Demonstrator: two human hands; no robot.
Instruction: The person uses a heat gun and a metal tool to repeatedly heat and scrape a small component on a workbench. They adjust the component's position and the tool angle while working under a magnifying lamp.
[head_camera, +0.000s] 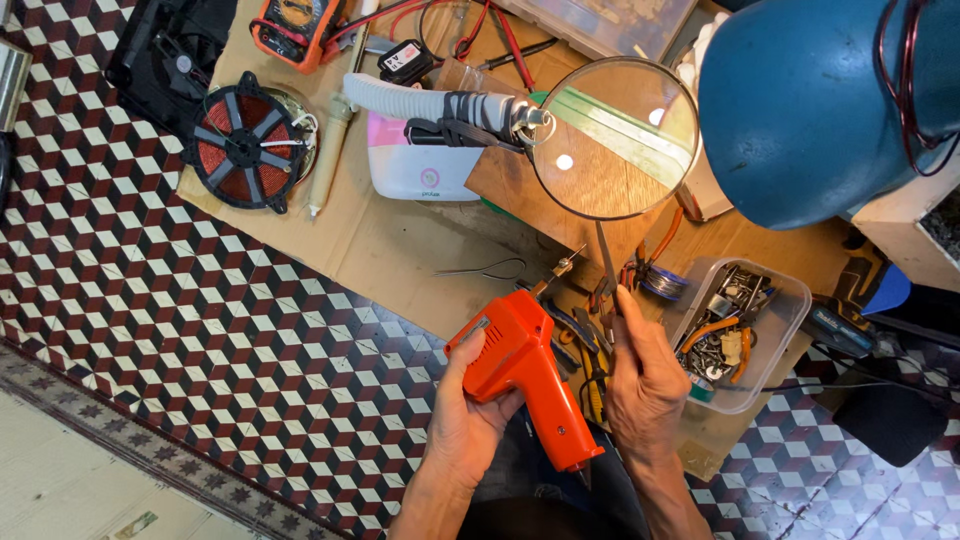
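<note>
Fingers of the left hand wrap the body of an orange soldering gun at lower centre, its tip aimed up toward a wooden board. Right hand pinches a thin metal rod beside the tip. Tip and rod do not yet appear to meet. Above hangs a magnifying glass; at right, a clear parts box; upper left, a copper coil.

Even, bright light is falling from above, leaving soft shadows. The magnifying glass is catching two glare spots. The blue lamp shade is looking slightly blurred.
</note>
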